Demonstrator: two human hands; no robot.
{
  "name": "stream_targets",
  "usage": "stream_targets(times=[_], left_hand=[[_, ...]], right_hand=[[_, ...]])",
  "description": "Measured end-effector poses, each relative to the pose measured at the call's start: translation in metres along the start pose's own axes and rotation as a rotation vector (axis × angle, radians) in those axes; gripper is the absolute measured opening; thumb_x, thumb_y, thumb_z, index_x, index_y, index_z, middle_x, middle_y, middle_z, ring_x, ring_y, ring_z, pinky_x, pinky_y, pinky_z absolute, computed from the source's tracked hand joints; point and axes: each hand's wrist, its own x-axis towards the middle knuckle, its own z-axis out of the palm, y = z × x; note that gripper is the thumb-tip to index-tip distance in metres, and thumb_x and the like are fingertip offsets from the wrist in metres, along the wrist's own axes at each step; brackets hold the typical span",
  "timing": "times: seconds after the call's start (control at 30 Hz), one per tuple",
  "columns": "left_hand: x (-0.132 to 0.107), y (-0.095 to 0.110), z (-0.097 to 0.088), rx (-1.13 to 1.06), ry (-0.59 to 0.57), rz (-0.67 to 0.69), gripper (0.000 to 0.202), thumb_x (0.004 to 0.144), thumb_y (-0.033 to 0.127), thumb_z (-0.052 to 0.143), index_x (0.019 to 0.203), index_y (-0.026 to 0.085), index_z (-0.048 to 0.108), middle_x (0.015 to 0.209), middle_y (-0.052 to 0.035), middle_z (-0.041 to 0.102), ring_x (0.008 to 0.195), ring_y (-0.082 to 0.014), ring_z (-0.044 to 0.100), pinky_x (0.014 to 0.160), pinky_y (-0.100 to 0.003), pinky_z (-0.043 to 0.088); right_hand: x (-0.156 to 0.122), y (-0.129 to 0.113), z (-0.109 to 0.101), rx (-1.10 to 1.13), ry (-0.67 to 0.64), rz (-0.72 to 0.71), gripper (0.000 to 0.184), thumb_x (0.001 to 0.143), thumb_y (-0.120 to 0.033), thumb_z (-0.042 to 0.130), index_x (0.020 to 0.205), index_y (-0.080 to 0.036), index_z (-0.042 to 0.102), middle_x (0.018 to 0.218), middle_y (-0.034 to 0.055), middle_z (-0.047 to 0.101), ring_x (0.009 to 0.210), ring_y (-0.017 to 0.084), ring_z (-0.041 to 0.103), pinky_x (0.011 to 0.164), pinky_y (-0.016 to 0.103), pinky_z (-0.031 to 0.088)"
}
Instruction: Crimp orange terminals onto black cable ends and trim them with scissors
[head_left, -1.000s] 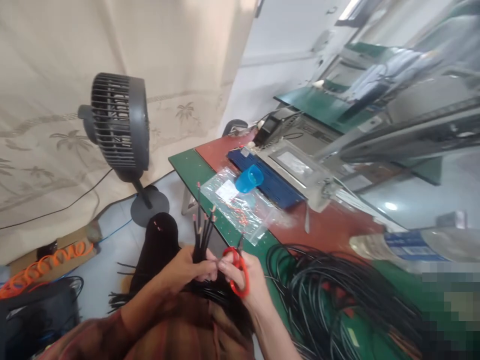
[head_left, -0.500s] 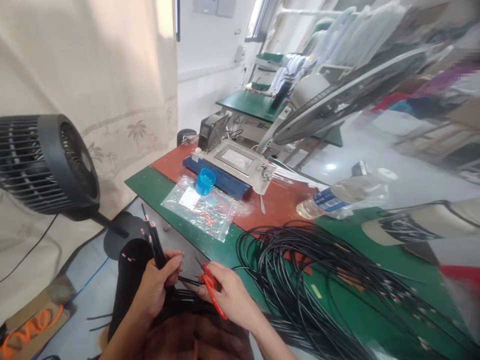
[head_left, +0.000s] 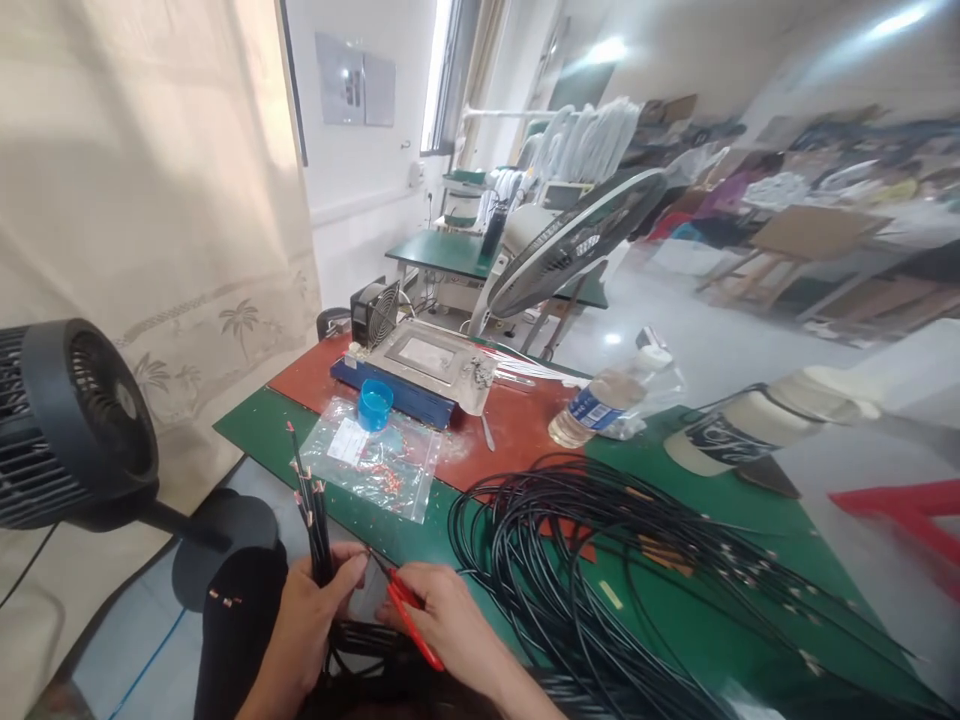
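My left hand (head_left: pixel 319 605) is closed round a bundle of black cables (head_left: pixel 316 530), whose stripped ends with pinkish wires and bits of metal point upward. Its thumb and index finger pinch together near the tips of red-handled pliers or cutters (head_left: pixel 409 615). My right hand (head_left: pixel 442 615) grips those red handles, with the dark jaws aimed left at the left fingertips. What sits between the jaws is too small to make out. More black cable runs below both hands across the lap.
A large coil of black cables (head_left: pixel 555 540) lies on the green mat (head_left: pixel 262 430). Behind are a plastic bag (head_left: pixel 367 465) with small orange pieces, a blue cup (head_left: pixel 375 404), a flat device (head_left: pixel 420 365), a bottle (head_left: pixel 592 408) and a jug (head_left: pixel 720 435). A black fan (head_left: pixel 82 420) stands left.
The view has swung, so the table things sit further left and lower. The pliers' tips have come closer to my left fingertips. Both hands keep their hold.
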Motion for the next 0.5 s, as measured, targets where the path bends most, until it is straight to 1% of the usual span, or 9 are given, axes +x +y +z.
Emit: stream_targets(times=[0.13, 0.2, 0.27, 0.3, 0.4, 0.5], left_hand=[[0.007, 0.004, 0.006, 0.023, -0.022, 0.029, 0.033, 0.063, 0.041, 0.072, 0.076, 0.011, 0.068, 0.052, 0.0037, 0.046, 0.045, -0.0060, 0.030, 0.043, -0.023, 0.021], [0.012, 0.006, 0.011, -0.005, -0.039, 0.023, 0.035, 0.063, 0.042, 0.072, 0.078, 0.011, 0.068, 0.051, 0.0039, 0.045, 0.044, -0.0052, 0.028, 0.042, -0.024, 0.018], [0.015, 0.008, 0.014, -0.058, -0.062, 0.017, 0.036, 0.061, 0.042, 0.073, 0.080, 0.012, 0.069, 0.052, 0.0030, 0.047, 0.044, -0.0049, 0.028, 0.042, -0.024, 0.018], [0.016, 0.008, 0.015, -0.089, -0.075, 0.017, 0.036, 0.061, 0.041, 0.074, 0.081, 0.012, 0.069, 0.052, 0.0028, 0.048, 0.044, -0.0053, 0.029, 0.043, -0.023, 0.019], [0.016, 0.010, 0.014, -0.153, -0.113, 0.027, 0.036, 0.060, 0.040, 0.075, 0.083, 0.013, 0.070, 0.049, 0.0031, 0.047, 0.046, -0.0074, 0.035, 0.045, -0.023, 0.025], [0.011, 0.010, 0.012, -0.143, -0.122, 0.015, 0.035, 0.059, 0.040, 0.075, 0.082, 0.014, 0.071, 0.046, 0.0032, 0.047, 0.047, -0.0088, 0.038, 0.047, -0.024, 0.029]], right_hand=[[0.004, 0.006, -0.001, 0.000, 0.068, -0.013, 0.040, 0.079, -0.034, 0.058, 0.052, -0.017, 0.034, 0.056, -0.0047, 0.040, 0.052, 0.007, 0.034, 0.050, 0.023, 0.019], [0.009, 0.011, 0.000, 0.059, 0.103, 0.003, 0.044, 0.078, -0.036, 0.059, 0.050, -0.017, 0.031, 0.053, -0.0050, 0.034, 0.051, 0.007, 0.029, 0.049, 0.023, 0.017], [0.015, 0.014, 0.000, 0.203, 0.133, 0.042, 0.047, 0.078, -0.043, 0.058, 0.049, -0.017, 0.030, 0.051, -0.0053, 0.030, 0.050, 0.007, 0.026, 0.046, 0.022, 0.017], [0.018, 0.015, 0.001, 0.308, 0.142, 0.071, 0.048, 0.077, -0.048, 0.057, 0.050, -0.018, 0.033, 0.050, -0.0056, 0.029, 0.048, 0.006, 0.026, 0.045, 0.021, 0.017], [0.027, 0.013, 0.000, 0.654, 0.121, 0.170, 0.048, 0.073, -0.061, 0.056, 0.057, -0.017, 0.047, 0.044, -0.0066, 0.034, 0.039, 0.005, 0.029, 0.038, 0.019, 0.019], [0.035, 0.005, 0.000, 0.885, 0.072, 0.203, 0.049, 0.069, -0.063, 0.061, 0.062, -0.015, 0.053, 0.040, -0.0072, 0.038, 0.031, 0.004, 0.029, 0.032, 0.018, 0.018]])
